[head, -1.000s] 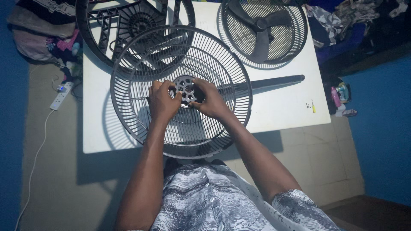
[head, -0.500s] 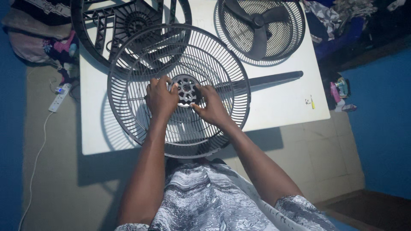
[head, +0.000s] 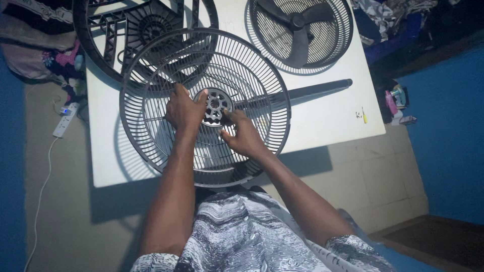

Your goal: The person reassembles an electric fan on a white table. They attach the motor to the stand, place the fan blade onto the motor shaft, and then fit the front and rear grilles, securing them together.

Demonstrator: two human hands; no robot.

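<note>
Gripping the hub ring (head: 215, 106), both hands (head: 185, 110) hide its sides; fan grille (head: 151, 75) overhangs the table (head: 322, 121).

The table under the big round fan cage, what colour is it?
The table is white, clearest in the head view, right of the dark fan cage.

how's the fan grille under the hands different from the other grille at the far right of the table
The near grille has no blade in it, only a small toothed hub at its middle; the far grille holds a dark fan blade. The left hand and right hand rest on the near one; the far one lies untouched. The near one overhangs the table edge. Both are round, dark and ribbed.
</note>
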